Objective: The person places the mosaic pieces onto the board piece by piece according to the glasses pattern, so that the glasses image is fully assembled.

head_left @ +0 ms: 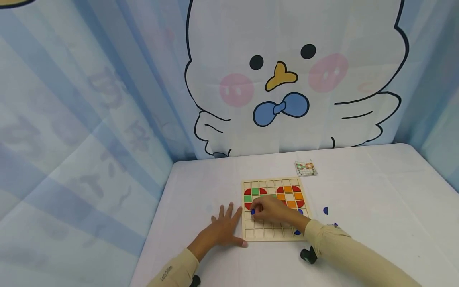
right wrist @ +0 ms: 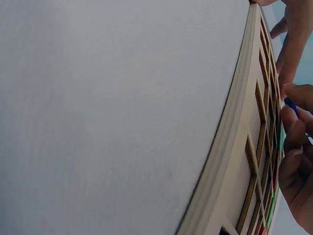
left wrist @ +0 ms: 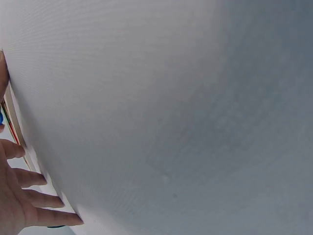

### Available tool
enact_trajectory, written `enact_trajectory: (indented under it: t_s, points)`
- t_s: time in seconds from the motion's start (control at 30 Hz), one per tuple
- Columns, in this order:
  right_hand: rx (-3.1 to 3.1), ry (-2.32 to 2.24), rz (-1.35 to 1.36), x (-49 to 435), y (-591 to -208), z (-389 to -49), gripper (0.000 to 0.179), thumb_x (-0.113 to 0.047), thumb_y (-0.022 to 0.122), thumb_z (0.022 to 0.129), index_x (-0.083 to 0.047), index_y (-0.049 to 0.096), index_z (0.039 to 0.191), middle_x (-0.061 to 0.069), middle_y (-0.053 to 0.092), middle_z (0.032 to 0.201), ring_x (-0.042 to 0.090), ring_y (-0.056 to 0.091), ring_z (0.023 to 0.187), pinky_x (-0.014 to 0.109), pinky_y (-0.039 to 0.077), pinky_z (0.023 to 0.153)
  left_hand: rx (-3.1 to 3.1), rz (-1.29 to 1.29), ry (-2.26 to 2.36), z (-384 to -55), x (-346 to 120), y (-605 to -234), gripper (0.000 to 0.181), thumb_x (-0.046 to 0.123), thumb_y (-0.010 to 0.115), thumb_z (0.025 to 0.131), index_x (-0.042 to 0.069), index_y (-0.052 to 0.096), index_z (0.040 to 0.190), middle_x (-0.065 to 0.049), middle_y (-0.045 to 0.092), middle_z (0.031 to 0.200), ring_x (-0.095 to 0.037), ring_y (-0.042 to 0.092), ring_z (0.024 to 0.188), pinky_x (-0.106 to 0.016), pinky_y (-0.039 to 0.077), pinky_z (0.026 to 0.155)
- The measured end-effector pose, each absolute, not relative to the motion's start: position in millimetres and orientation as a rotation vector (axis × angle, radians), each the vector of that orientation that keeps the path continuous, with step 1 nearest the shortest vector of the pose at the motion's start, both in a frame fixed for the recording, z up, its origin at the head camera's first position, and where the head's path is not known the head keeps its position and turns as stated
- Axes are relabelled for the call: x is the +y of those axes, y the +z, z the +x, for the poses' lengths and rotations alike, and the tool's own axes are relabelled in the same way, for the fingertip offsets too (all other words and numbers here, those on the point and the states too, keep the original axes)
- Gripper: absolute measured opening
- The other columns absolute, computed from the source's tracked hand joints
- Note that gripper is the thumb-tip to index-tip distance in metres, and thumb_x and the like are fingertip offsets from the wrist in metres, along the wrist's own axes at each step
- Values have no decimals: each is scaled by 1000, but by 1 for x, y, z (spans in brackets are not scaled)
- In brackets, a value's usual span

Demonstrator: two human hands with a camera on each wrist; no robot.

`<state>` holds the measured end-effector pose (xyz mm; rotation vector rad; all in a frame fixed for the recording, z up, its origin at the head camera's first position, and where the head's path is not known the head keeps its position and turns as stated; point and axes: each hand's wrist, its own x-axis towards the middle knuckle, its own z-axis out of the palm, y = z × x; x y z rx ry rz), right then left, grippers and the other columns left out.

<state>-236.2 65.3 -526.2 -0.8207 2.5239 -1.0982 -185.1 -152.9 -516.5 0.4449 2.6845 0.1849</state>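
Observation:
A wooden grid board (head_left: 265, 240) lies on the table, its upper cells partly filled with red, green and orange pieces. My right hand (head_left: 270, 209) is over the board's left half and pinches a small blue piece (head_left: 253, 211) between thumb and fingertips; the right wrist view also shows this blue piece (right wrist: 292, 105). The hand hides several cells. Beside the board's left edge, my left hand (head_left: 226, 230) rests on the table with fingers spread. Two blue pieces show on the board's right side, one of them a lower blue piece (head_left: 297, 232).
Right of the board lies a blue half-round piece (head_left: 325, 210), with another small piece (head_left: 336, 225) near the right sleeve. A small patterned card (head_left: 306, 168) sits beyond the board's upper right corner. A printed curtain (head_left: 215, 48) hangs behind the table.

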Motion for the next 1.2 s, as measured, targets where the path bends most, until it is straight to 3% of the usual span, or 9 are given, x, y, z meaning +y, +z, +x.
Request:
enact_trajectory:
  t_s: [0.33,1.2]
  points:
    - [2618,-970,-815,55,-528,-234,19,-27,80,86,-18,75,102,-12,60,74,7,55,70,22,47,63,2680,464,166,-184,-154,-516,113,71,75,74,19,24,161,-18,15,168,-52,15,150,-75,32,106]
    - [2633,-964,-856,58,-527,-236,13,-23,75,90,-16,75,101,-12,62,76,6,54,70,22,47,64,2678,457,155,-184,-153,-515,113,71,74,74,19,24,161,-18,14,168,-52,15,151,-73,32,107]
